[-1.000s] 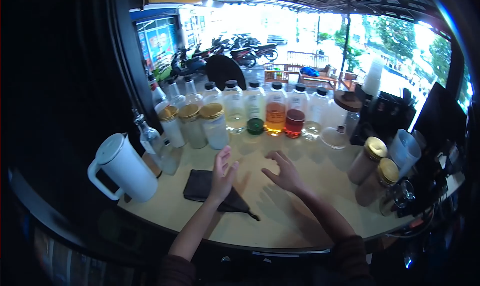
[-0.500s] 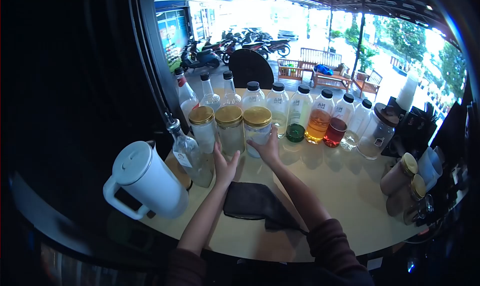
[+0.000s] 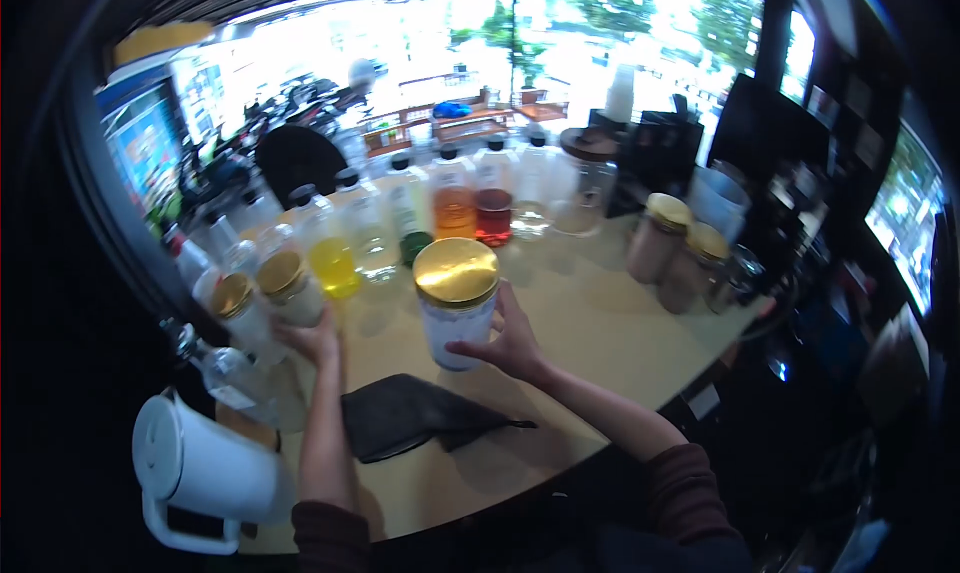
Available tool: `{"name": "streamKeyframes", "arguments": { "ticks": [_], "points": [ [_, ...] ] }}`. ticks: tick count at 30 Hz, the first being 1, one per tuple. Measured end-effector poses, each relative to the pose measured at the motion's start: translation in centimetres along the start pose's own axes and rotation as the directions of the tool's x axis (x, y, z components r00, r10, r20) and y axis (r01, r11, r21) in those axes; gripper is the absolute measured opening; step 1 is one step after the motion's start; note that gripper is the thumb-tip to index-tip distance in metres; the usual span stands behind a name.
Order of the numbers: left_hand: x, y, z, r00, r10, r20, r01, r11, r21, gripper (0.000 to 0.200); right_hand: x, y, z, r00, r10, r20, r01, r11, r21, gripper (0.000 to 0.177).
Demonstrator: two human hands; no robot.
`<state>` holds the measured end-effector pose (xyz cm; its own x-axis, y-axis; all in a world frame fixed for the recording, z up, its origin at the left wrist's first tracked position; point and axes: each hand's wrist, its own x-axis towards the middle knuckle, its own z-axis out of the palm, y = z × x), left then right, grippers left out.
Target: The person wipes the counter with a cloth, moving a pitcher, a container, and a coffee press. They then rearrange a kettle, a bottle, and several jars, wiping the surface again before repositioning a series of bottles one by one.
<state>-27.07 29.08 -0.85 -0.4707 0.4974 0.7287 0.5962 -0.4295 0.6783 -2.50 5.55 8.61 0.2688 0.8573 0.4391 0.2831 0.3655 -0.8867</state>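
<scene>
My right hand (image 3: 510, 341) is wrapped round a clear jar (image 3: 455, 328) with a gold lid and whitish contents, held over the middle of the table. My left hand (image 3: 315, 339) grips the lower part of another gold-lidded jar (image 3: 294, 291) at the left. A third gold-lidded jar (image 3: 240, 318) stands just left of that one. Between my forearms lies a folded dark cloth (image 3: 400, 418) on the pale tabletop (image 3: 560, 373).
Black-capped bottles line the back edge, among them yellow (image 3: 333, 263), orange (image 3: 455, 208) and red (image 3: 493, 213) ones. A white pitcher (image 3: 215, 463) and a glass bottle (image 3: 235, 378) with a pourer stand left. More gold-lidded jars (image 3: 658, 241) are at right.
My right hand has carried its jar away from the row, rightward and toward me. My left hand has closed on the middle jar. The view has swung right.
</scene>
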Motion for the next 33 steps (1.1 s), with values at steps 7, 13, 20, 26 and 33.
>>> {"name": "streamKeyframes", "arguments": {
  "ticks": [7, 13, 20, 26, 33],
  "points": [
    [-3.3, 4.3, -3.6, 0.979, -0.028, 0.2, 0.081, 0.962, -0.261, 0.091, -5.7, -3.4, -11.3, 0.999, 0.049, 0.018, -0.046, 0.989, -0.142, 0.104],
    [-9.6, 20.1, -8.9, 0.799, 0.063, 0.598, 0.284, 0.837, -0.468, 0.085, -11.1, -2.1, -21.2, 0.995, 0.013, -0.096, -0.033, 0.979, -0.2, 0.102],
    [-21.1, 33.7, -8.0, 0.563, 0.196, 0.803, 0.523, 0.669, -0.529, 0.08, -14.5, -2.0, -31.5, 0.946, -0.052, -0.32, 0.035, 0.998, -0.059, 0.093],
    [-30.3, 38.8, -4.7, 0.508, 0.227, 0.831, 0.591, 0.61, -0.528, 0.083, -15.7, 0.9, -36.5, 0.89, -0.027, -0.455, -0.059, 0.983, -0.174, 0.091],
    [-34.3, 43.0, -3.0, 0.511, 0.224, 0.83, 0.46, 0.744, -0.484, 0.09, -15.3, 4.9, -38.2, 0.867, -0.135, -0.48, -0.032, 0.946, -0.324, 0.085]
  ]
}}
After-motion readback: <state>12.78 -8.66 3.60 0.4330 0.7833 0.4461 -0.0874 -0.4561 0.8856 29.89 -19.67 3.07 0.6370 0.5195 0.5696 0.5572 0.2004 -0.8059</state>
